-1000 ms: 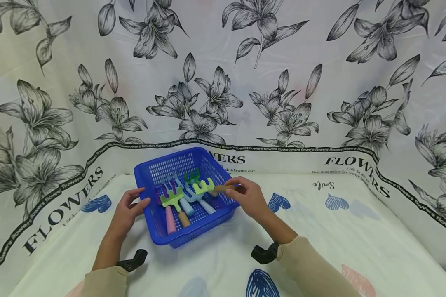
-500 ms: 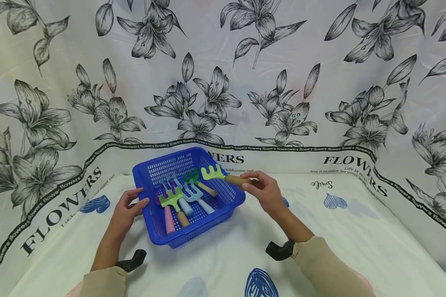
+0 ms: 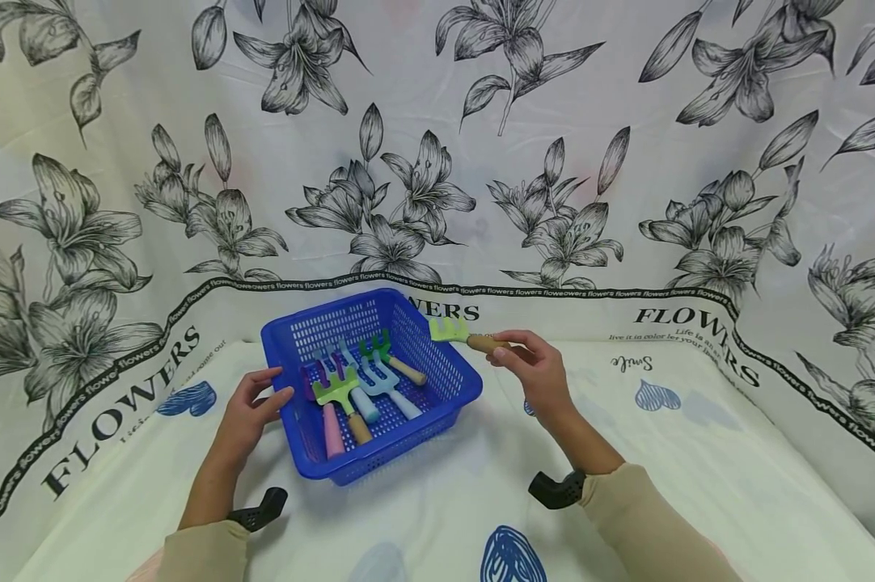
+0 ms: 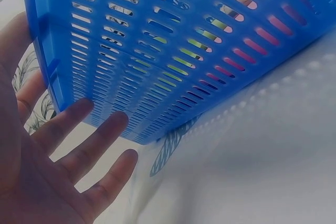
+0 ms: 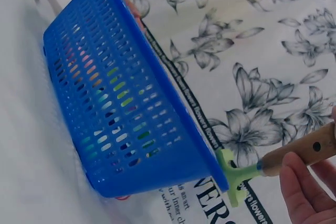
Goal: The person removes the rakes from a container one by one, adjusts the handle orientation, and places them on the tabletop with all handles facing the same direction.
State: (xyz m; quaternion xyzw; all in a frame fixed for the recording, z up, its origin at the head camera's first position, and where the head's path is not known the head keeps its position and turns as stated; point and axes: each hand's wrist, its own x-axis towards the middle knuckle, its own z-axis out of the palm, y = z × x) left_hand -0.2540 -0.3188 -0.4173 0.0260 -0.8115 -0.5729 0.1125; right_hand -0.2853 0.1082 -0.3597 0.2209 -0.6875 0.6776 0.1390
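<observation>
In the head view, my right hand (image 3: 535, 368) pinches the wooden handle (image 3: 487, 344) of a small light green hand rake (image 3: 450, 330). It holds the rake level, just past the basket's right rim. The right wrist view shows the thumb and fingertips on the wooden handle (image 5: 299, 153). My left hand (image 3: 248, 412) rests at the left rim of a blue plastic basket (image 3: 408, 436), thumb and index finger over the edge. In the left wrist view its other fingers (image 4: 86, 150) lie nearly straight beside the slotted wall (image 4: 121, 61).
Inside the basket lie several more hand rakes: a light green one (image 3: 337, 390), a pale blue one (image 3: 379, 380), a dark green one (image 3: 376, 347) and one with a pink handle (image 3: 333, 432). A white printed cloth (image 3: 437, 517) covers the table and rises behind it.
My right hand has lifted the light green rake out of the basket and carried it right, past the rim. The left hand and the basket have stayed in place.
</observation>
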